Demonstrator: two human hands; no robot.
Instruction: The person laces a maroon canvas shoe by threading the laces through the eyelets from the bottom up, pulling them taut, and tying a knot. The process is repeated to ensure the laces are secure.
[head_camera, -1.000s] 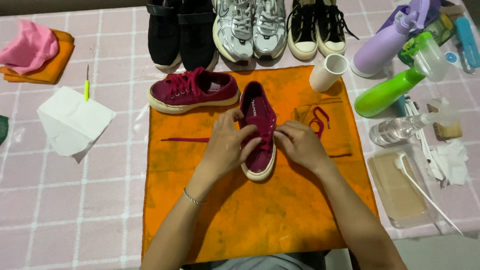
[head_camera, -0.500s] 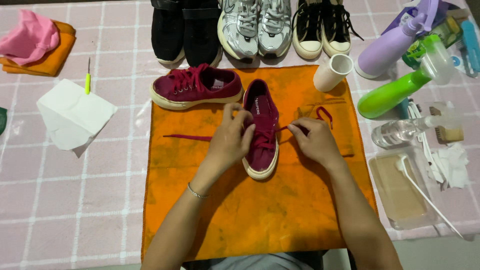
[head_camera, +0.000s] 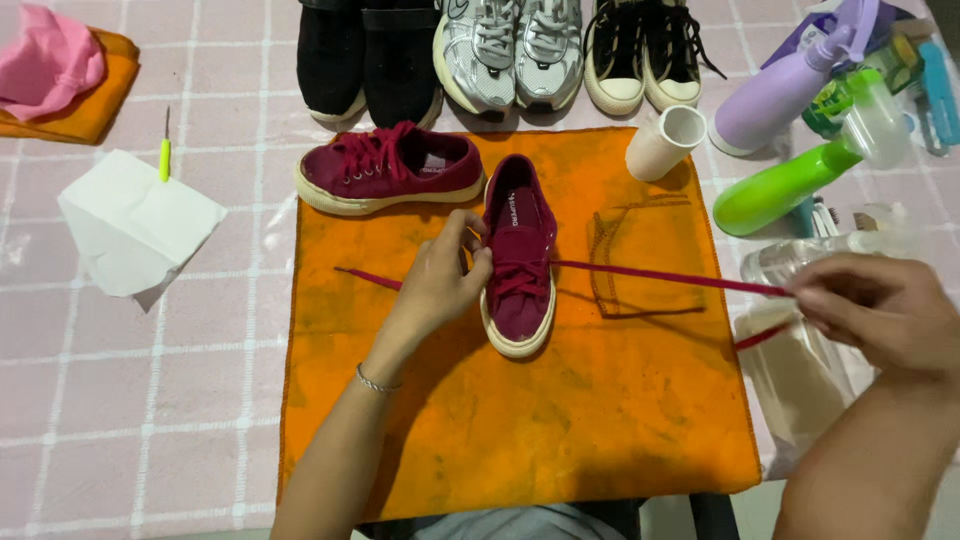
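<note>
A maroon sneaker (head_camera: 518, 262) stands toe toward me on an orange towel (head_camera: 560, 430). My left hand (head_camera: 440, 280) rests against its left side and holds it steady. My right hand (head_camera: 880, 310) is far out to the right, pinching the maroon shoelace (head_camera: 670, 275), which runs taut from the sneaker's eyelets to my fingers. The lace's other end (head_camera: 365, 278) lies on the towel left of the shoe. A second maroon sneaker (head_camera: 390, 170), fully laced, lies sideways just behind.
Black shoes (head_camera: 365, 60), silver trainers (head_camera: 510, 50) and black-and-cream sneakers (head_camera: 645, 55) line the back. A white cup (head_camera: 665, 140), purple bottle (head_camera: 780, 90) and green spray bottle (head_camera: 790, 185) stand at right. White paper (head_camera: 135, 220), a small yellow-green tool (head_camera: 165, 158) and pink-orange cloths (head_camera: 60, 70) lie at left.
My right hand has moved from beside the sneaker far out to the right, drawing the lace through until it is taut. My left hand has stayed on the shoe.
</note>
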